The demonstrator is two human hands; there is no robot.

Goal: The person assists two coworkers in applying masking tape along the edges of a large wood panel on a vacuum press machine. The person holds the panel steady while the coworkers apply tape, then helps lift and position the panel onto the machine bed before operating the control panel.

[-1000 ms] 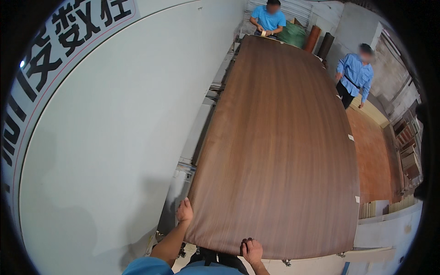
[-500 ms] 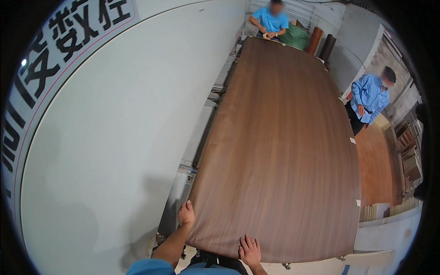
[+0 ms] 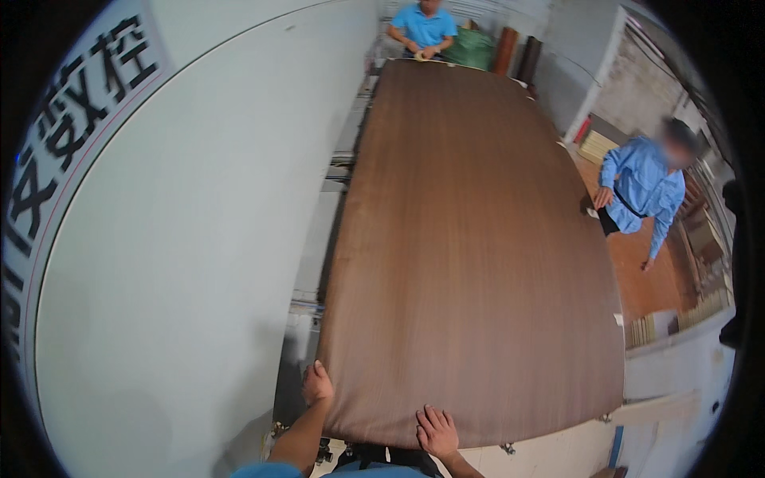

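Green and bulging, a large plastic-looking sack [image 3: 470,49] is sitting beyond the far end of the work surface, its contents hidden. Just to its right, a reddish-brown upright roll [image 3: 505,51] and a dark brown upright roll [image 3: 528,59] are standing side by side.

Directly in front of the person, a long brown wood-grain sheet [image 3: 470,255] is stretching away from the waist toward the far end, running alongside a big pale grey panel [image 3: 199,199] on the left. Its fine streaks are following its length, its surface is looking smooth with a soft sheen, and faint creases are showing at the near left corner. Small white tabs [image 3: 618,319] are dotting its right edge.

The left hand [image 3: 317,384] is holding the sheet's left edge near that corner; its fingers are mostly hidden, so whether they are pinching it I cannot tell. The right hand [image 3: 437,432] is resting on the near edge, its fingers lying slightly spread on top.

At the far end, a co-worker in a bright blue shirt [image 3: 423,29] is holding a small pale object [image 3: 419,56]. Another, in a light blue long-sleeved shirt [image 3: 641,183], is standing beside the right edge.
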